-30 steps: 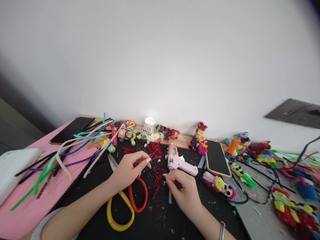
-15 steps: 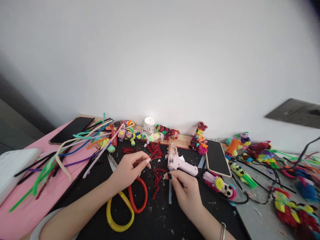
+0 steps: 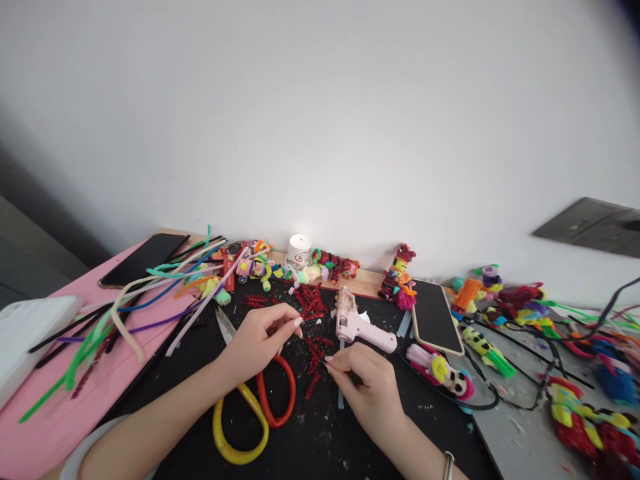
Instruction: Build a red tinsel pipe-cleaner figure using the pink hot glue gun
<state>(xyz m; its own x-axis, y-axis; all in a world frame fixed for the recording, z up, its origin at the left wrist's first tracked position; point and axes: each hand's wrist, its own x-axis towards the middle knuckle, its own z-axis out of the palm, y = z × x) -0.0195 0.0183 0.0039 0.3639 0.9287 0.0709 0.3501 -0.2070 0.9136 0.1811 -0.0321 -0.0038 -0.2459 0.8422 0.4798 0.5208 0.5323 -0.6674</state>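
Two bare hands are at work over a black mat (image 3: 320,433). Left hand (image 3: 257,340) is loosely curled, thumb and forefinger pinched together at the tips; whatever sits between them is too small to make out. Right hand (image 3: 363,390) is curled palm-down, fingertips drawn together just at the lower end of a cluster of red tinsel pieces (image 3: 314,357); whether it has hold of one cannot be told. The cluster lies on the mat between the two hands, nearer the right fingertips. Directly under the left hand lie scissors (image 3: 260,407) with one red and one yellow handle loop, blades pointing away past the wrist. A clear glue stick (image 3: 341,399) lies on the mat beside the right hand's knuckles. Just beyond the right hand rests a pink glue gun (image 3: 360,327) on its side. Further beyond, a heap of red tinsel cuttings (image 3: 310,300) and a white cup (image 3: 299,251) stand near the wall. Outward to the right of the right hand lies a phone (image 3: 436,315), face up, with pipe-cleaner figures (image 3: 440,370) close by. Outward to the left of the left hand, loose pipe cleaners (image 3: 150,300) are spread across a pink sheet (image 3: 60,413), with a second phone (image 3: 143,259) at its far edge.
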